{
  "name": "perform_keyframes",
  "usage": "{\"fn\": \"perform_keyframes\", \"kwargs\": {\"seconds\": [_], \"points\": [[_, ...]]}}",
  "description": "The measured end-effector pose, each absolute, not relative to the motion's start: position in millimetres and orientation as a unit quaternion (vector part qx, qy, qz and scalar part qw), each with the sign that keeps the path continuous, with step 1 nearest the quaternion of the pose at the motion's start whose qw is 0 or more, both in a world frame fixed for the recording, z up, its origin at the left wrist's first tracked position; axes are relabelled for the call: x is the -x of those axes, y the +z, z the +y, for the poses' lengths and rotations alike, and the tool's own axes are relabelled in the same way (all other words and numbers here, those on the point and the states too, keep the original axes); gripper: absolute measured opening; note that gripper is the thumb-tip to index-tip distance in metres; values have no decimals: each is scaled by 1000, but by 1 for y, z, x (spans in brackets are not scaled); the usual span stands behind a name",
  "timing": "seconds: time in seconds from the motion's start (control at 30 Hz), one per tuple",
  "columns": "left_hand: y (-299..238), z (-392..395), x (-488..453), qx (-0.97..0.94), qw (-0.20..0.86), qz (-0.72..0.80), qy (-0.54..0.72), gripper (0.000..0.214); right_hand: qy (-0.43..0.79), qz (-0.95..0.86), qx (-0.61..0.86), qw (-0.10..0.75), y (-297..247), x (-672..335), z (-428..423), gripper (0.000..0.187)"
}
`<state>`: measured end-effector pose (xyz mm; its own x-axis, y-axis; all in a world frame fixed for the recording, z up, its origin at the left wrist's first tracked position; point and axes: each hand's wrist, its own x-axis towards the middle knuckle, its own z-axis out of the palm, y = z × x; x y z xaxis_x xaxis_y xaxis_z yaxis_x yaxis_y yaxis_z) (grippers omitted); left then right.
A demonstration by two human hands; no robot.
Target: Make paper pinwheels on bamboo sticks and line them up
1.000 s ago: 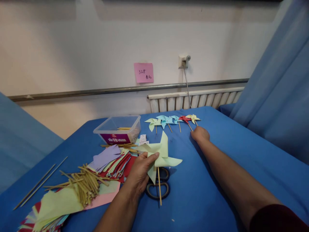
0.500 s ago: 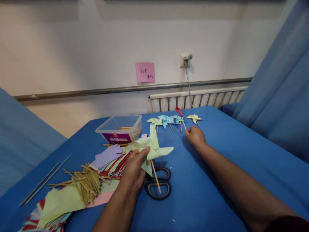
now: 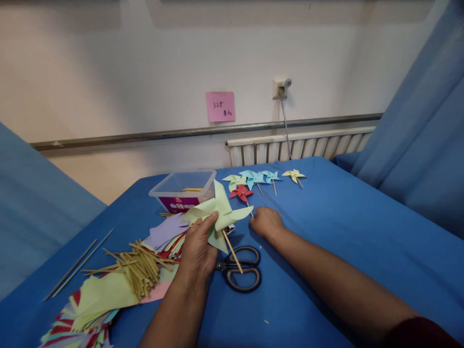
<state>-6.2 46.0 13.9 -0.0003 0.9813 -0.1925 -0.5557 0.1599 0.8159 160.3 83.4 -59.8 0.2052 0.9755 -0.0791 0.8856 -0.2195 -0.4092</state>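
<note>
Between the thumb and fingers of my left hand (image 3: 201, 241) is a large pale green paper pinwheel (image 3: 223, 209), its wooden stick slanting down over the black scissors (image 3: 242, 270). Farther out, my right hand (image 3: 266, 222) pinches the stick of a small red pinwheel (image 3: 242, 193), which is low over the blue cloth. Just behind the red one are a small green pinwheel (image 3: 235, 181) and two light blue pinwheels, one larger (image 3: 253, 178) and one smaller (image 3: 271, 176). A yellow pinwheel (image 3: 294, 174) lies apart on the right.
A clear plastic box (image 3: 183, 191) holding sticks stands at the back left. Left of my hand are purple paper sheets (image 3: 165, 232), a heap of short sticks (image 3: 139, 270), fanned coloured paper (image 3: 83, 314) and two long thin rods (image 3: 78, 266). Blue curtains (image 3: 416, 125) hang at both sides.
My right hand has moved left and nearer with the red pinwheel, which now faces me in front of the small green one. My left hand still grips the large green pinwheel.
</note>
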Motion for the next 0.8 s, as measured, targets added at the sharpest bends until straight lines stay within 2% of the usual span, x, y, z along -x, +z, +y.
{"fn": "perform_keyframes", "kwargs": {"seconds": [0.33, 0.63, 0.8], "points": [[10, 46, 3, -282, 659, 392, 577, 15, 173, -620, 748, 164, -58, -156, 87, 34], [5, 43, 0, -283, 661, 403, 566, 18, 122, -467, 855, 191, -60, -235, 135, 45], [1, 43, -1, -273, 664, 410, 563, 20, 138, -449, 864, 178, -67, -254, 161, 29]]}}
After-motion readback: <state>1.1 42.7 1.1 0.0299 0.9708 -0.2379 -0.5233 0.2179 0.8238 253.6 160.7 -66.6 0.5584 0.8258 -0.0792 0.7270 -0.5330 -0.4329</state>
